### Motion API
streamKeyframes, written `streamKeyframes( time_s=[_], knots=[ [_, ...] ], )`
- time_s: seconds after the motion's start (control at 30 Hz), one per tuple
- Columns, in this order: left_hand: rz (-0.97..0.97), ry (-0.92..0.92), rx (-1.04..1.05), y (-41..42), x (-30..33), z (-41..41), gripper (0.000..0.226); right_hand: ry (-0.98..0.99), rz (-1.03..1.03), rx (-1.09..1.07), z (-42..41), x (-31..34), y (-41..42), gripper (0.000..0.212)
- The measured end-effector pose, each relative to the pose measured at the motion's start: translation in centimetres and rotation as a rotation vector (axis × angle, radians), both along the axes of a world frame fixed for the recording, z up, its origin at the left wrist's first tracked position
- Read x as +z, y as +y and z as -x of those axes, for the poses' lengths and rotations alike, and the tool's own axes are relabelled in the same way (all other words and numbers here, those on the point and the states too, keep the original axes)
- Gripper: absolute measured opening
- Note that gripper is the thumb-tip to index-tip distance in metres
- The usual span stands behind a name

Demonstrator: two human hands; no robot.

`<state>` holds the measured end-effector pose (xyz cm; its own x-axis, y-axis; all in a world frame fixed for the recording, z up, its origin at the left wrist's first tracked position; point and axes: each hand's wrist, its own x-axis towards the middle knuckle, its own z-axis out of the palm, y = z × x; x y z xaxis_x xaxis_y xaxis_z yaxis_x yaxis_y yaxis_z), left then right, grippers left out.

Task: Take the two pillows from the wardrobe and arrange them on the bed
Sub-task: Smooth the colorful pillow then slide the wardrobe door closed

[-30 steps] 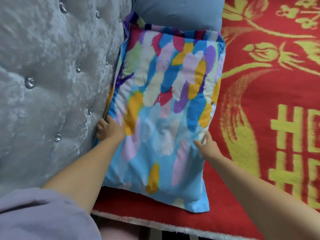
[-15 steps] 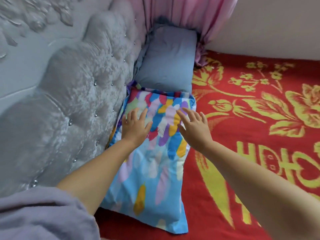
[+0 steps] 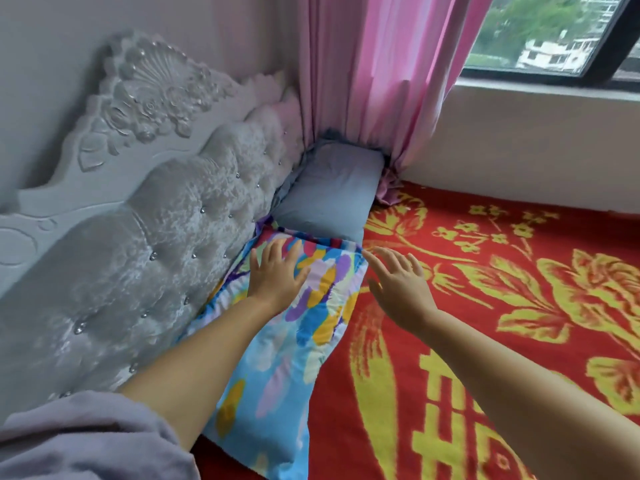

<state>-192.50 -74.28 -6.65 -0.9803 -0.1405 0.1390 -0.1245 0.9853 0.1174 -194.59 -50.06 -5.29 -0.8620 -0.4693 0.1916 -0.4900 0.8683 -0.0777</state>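
A multicoloured feather-print pillow [image 3: 291, 355] lies flat on the bed along the headboard. Beyond it, in the far corner, a plain grey-blue pillow [image 3: 332, 195] also lies against the headboard, its near edge touching the colourful one. My left hand [image 3: 273, 275] rests palm down, fingers spread, on the far end of the colourful pillow. Just off that pillow's right edge, my right hand [image 3: 398, 285] hovers over the red blanket with fingers spread and nothing in it.
A red blanket with yellow flowers and characters [image 3: 502, 323] covers the bed. The tufted silver-grey headboard [image 3: 138, 244] runs along the left. A pink curtain [image 3: 374, 81] hangs into the far corner beside a window [image 3: 554, 32] and white wall.
Both hands slid from the pillow's near sides up to its far end. The right hand then moved off the pillow to its right edge. My view lifted toward the corner.
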Motion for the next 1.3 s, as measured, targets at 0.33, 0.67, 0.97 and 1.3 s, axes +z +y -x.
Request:
streamKeyframes(
  time_s=[0.33,0.67,0.97,1.3],
  knots=[
    [-0.004,0.029,0.357,4.2,1.6,-18.3,0.057,-0.034,-0.037,0.297,-7.2,1.8,0.1,0.051],
    [0.053,0.128,0.676,6.5,4.5,-40.9,0.058,-0.052,-0.023,0.603,-23.2,2.0,-1.9,0.052],
    [0.061,0.099,0.961,15.8,5.3,-61.6,0.06,-0.053,-0.03,0.975,-40.0,2.2,-1.9,0.05],
    [0.028,0.063,1.385,28.6,3.6,-76.2,0.059,-0.029,-0.137,1.464,-54.9,1.6,0.7,0.05]
  ],
)
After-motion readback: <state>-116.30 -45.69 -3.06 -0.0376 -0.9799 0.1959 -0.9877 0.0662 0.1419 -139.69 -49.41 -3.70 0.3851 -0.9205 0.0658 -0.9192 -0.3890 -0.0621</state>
